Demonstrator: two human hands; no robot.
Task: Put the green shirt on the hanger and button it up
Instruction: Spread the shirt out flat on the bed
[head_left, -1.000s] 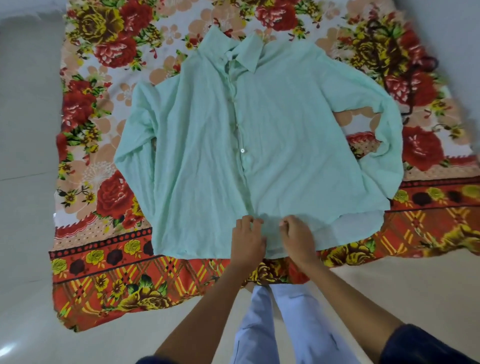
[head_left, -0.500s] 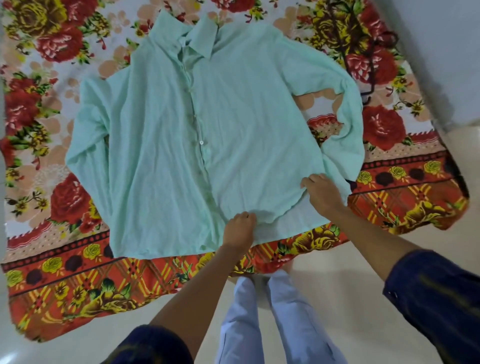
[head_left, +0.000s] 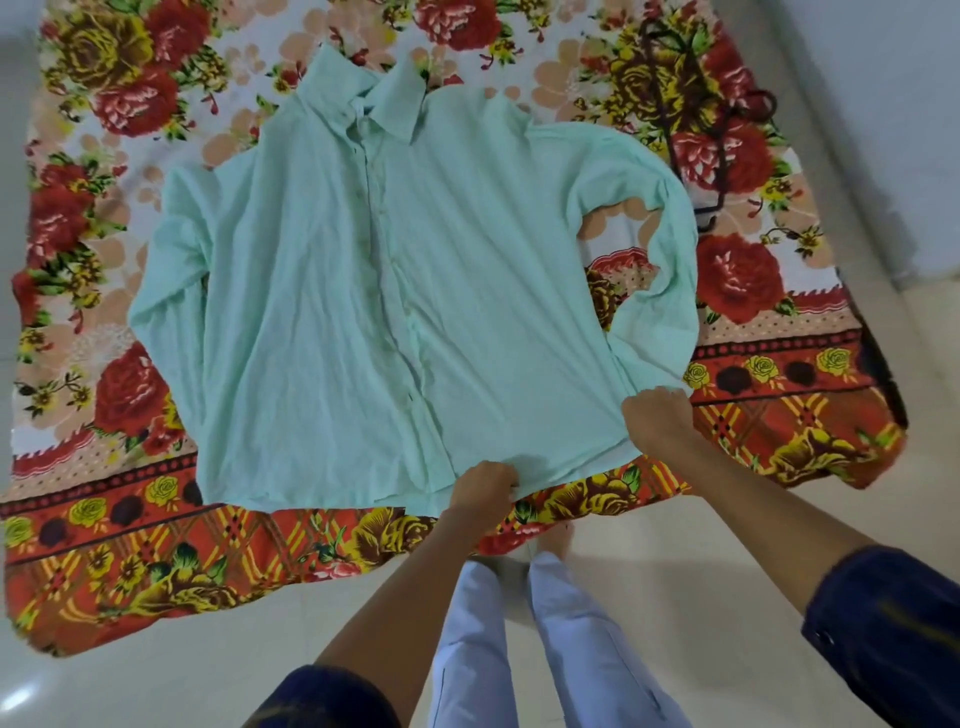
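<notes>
The pale green shirt (head_left: 415, 312) lies flat, front up, on a floral sheet (head_left: 130, 545), collar away from me, sleeves folded along its sides. My left hand (head_left: 483, 486) grips the bottom hem near the button placket. My right hand (head_left: 657, 415) grips the hem at the shirt's lower right corner, beside the right cuff. A dark hanger (head_left: 719, 135) lies on the sheet beyond the right sleeve, partly blending with the pattern.
The sheet is spread on a pale tiled floor (head_left: 649, 571). A light wall (head_left: 883, 130) runs along the right side. My legs in light trousers (head_left: 519, 649) stand at the sheet's near edge.
My right hand slid from the middle of the hem out to the shirt's lower right corner, flattening the right front panel. My left hand stayed at the hem's middle.
</notes>
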